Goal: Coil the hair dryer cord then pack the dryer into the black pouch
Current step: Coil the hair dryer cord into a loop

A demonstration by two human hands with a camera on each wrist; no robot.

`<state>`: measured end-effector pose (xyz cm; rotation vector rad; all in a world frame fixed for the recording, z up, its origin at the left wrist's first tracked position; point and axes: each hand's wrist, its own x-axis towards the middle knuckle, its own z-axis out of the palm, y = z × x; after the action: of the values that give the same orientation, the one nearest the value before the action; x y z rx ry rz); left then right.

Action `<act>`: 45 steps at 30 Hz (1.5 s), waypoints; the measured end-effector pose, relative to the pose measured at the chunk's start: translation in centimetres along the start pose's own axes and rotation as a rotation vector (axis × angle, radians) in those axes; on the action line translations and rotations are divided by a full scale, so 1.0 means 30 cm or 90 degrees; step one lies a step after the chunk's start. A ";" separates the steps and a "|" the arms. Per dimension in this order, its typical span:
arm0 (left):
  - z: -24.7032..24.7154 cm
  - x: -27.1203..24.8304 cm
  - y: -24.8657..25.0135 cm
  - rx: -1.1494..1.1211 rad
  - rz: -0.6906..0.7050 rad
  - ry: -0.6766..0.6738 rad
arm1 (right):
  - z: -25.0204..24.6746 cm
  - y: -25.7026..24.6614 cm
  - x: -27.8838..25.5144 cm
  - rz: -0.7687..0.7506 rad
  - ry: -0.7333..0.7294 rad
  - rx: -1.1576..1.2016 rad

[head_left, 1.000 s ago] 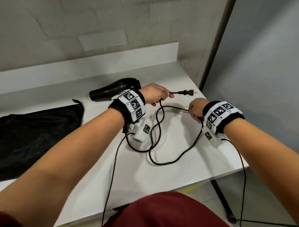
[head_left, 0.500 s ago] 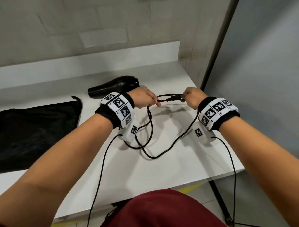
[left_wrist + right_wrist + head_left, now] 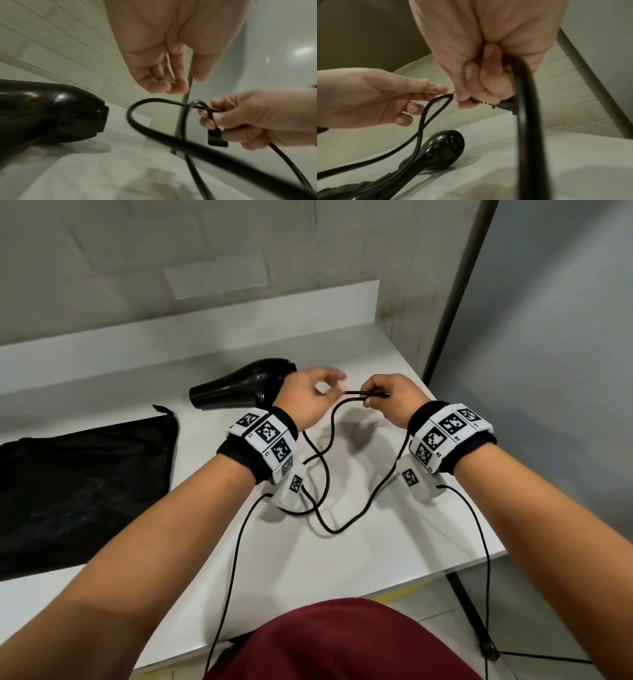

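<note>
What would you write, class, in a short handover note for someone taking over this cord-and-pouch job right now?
Right hand grips the plug and a first fold of cord.
Left hand is open, holding nothing, beside that fold.
Dryer lies on the table; pouch lies flat to its left.
Done: one loop gathered.
Left: coil the slack lying on the table, then pack the dryer into the pouch.

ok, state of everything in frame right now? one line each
hair dryer: lying on its side on the white table, held by neither hand.
cord: loose loops on the table, not yet coiled; one bend lifted.
plug: gripped in the right hand with the cord bend.
left hand: open beside the cord bend, holding nothing.
black pouch: flat on the table, nothing packed yet.
</note>
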<state>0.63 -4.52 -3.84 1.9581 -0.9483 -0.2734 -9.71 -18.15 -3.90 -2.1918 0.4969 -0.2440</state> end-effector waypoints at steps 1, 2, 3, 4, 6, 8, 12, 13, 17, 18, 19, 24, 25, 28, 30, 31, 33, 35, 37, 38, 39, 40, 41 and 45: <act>-0.016 0.007 -0.014 -0.016 -0.009 0.066 | -0.004 0.003 -0.005 0.007 0.003 0.023; -0.032 0.015 -0.032 -0.019 -0.043 0.102 | -0.007 0.003 -0.011 0.011 -0.002 0.041; -0.044 0.022 -0.044 -0.027 -0.093 0.087 | -0.009 0.002 -0.014 0.011 -0.013 0.056; -0.049 0.030 -0.054 -0.032 -0.142 0.024 | -0.009 -0.001 -0.015 0.009 -0.024 0.068; -0.046 0.022 -0.049 -0.047 -0.211 -0.158 | -0.002 -0.011 -0.010 0.002 -0.031 0.071; -0.040 0.010 -0.036 -0.156 -0.269 -0.266 | 0.008 -0.018 -0.005 -0.005 -0.009 0.049; -0.040 0.000 -0.029 -0.298 -0.326 -0.349 | 0.027 -0.007 0.005 -0.003 0.049 0.014; -0.039 -0.003 -0.024 -0.306 -0.321 -0.347 | 0.029 -0.007 0.002 0.002 0.055 0.009; -0.038 -0.002 -0.024 -0.244 -0.246 -0.197 | 0.022 -0.022 -0.017 -0.005 0.037 -0.063; -0.043 0.001 -0.029 -0.227 -0.227 -0.144 | 0.016 -0.018 -0.017 -0.012 0.033 -0.082; -0.052 0.004 -0.036 -0.220 -0.215 -0.098 | 0.011 -0.014 -0.017 -0.015 0.036 -0.076; -0.138 -0.034 -0.050 -0.271 -0.193 0.057 | -0.009 0.026 -0.015 0.027 0.062 -0.085; -0.161 -0.052 -0.049 -0.297 -0.189 0.073 | -0.011 0.041 -0.016 0.048 0.065 -0.109; -0.233 -0.112 -0.043 -0.341 -0.201 0.091 | -0.015 0.090 -0.008 0.105 0.050 -0.168; -0.273 -0.163 -0.049 -0.326 -0.221 0.092 | -0.009 0.116 -0.005 0.147 0.026 -0.218; -0.288 -0.191 -0.057 -0.309 -0.234 0.089 | -0.003 0.123 -0.007 0.166 0.015 -0.240; -0.310 -0.249 -0.086 -0.272 -0.259 0.081 | 0.023 0.119 -0.018 0.169 0.000 -0.290; -0.321 -0.299 -0.125 -0.249 -0.278 0.071 | 0.061 0.080 -0.037 0.093 -0.042 -0.340; -0.328 -0.337 -0.154 -0.253 -0.287 0.066 | 0.105 0.017 -0.070 -0.004 -0.148 -0.298; -0.330 -0.352 -0.164 -0.257 -0.291 0.064 | 0.130 -0.015 -0.091 -0.034 -0.213 -0.277; -0.334 -0.366 -0.170 -0.258 -0.296 0.063 | 0.157 -0.042 -0.110 -0.057 -0.272 -0.286; -0.338 -0.382 -0.177 -0.257 -0.302 0.068 | 0.184 -0.058 -0.127 -0.073 -0.322 -0.307; -0.341 -0.393 -0.186 -0.252 -0.311 0.075 | 0.207 -0.062 -0.135 -0.074 -0.359 -0.316; -0.362 -0.419 -0.236 -0.149 -0.406 0.105 | 0.237 -0.055 -0.154 -0.056 -0.403 -0.352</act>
<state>1.43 13.43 -5.72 1.9765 -0.1537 -0.5449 -11.00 -10.20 -7.01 -2.6478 0.1090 0.5983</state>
